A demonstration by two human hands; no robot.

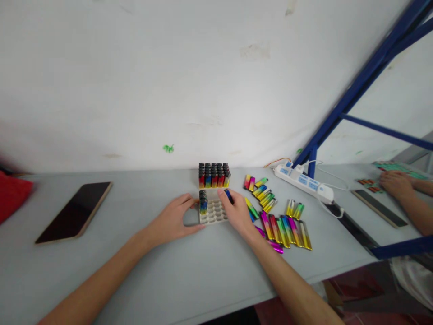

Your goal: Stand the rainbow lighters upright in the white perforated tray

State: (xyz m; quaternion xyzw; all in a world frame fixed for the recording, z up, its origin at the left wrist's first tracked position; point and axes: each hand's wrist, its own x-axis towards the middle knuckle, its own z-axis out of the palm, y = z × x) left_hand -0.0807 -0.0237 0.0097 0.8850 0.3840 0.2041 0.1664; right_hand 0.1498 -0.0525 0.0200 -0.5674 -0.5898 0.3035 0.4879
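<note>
A white tray (213, 215) with round holes lies on the grey table in front of me. My left hand (176, 219) rests against its left side, steadying it. A few lighters (203, 202) stand upright in the tray's back left corner. My right hand (237, 211) holds a dark blue lighter (229, 195) over the tray's right edge. Behind it stands a second tray full of lighters (214, 175) with black tops. Several loose rainbow-coloured lighters (283, 228) lie to the right of my right hand.
A phone (76, 210) lies face up at the left, with something red (11, 194) at the far left edge. A white power strip (302, 181) sits at the back right by a blue metal frame (355, 95). Another person's hand (397, 183) works at the far right.
</note>
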